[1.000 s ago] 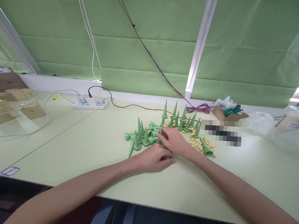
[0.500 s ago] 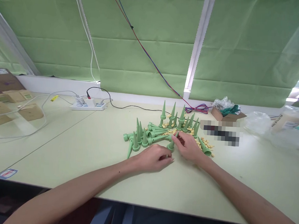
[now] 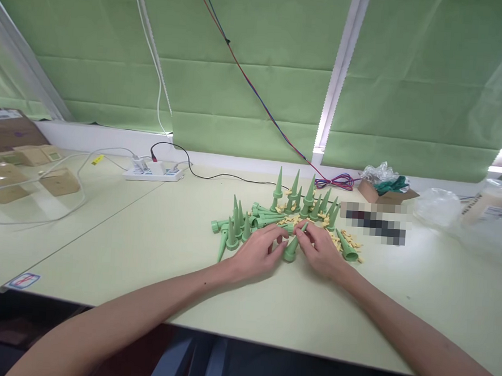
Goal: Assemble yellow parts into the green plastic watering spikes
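A green plastic cone-shaped spike tilts in front of me, its wide collar low and its tip up to the right. My right hand pinches it near the tip between thumb and fingers. Just left of the spike is my left hand, its fingers bent and the thumb apart from them, with nothing visible in between. Behind the hands, several green spikes stand upright, some stacked. More green spikes lie on their sides among small yellow plastic pieces. One spike lies by my right wrist.
A white power strip with plugs and cables sits at the back left, near brown cardboard boxes. On the right are a small open carton, a blurred-out dark item, plastic bags and a cup. The table's front edge runs below my forearms.
My right hand has tilted the spike, its collar now nearer me. My left hand has drawn slightly up and left, with its thumb and fingers wider apart. The camera view has shifted slightly.
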